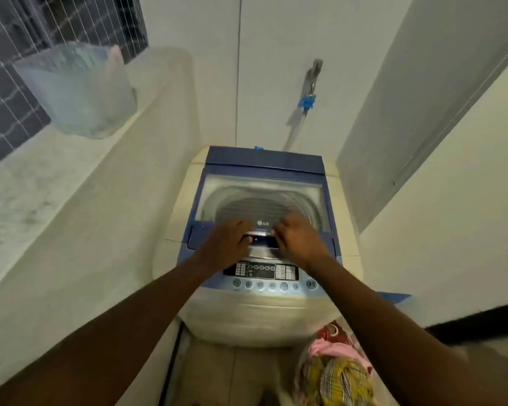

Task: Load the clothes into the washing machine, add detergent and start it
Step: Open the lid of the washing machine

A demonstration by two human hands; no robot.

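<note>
A top-loading washing machine [261,312] with a cream body stands against the wall. Its blue-framed glass lid [261,197] lies flat and closed, and the drum shows through it. My left hand [226,244] and my right hand [298,240] both rest on the lid's front handle [261,241], fingers curled on its edge, one at each side. Below them is the control panel [261,272] with a row of round buttons. A pile of clothes [335,367], pink, yellow-checked and red, sits on the floor at the machine's right front. No detergent is visible.
A clear plastic bag [77,89] with something inside sits on the concrete ledge [41,177] at left, by a wire-mesh window. A tap [310,83] with a blue fitting is on the wall behind the machine. White walls close in at right.
</note>
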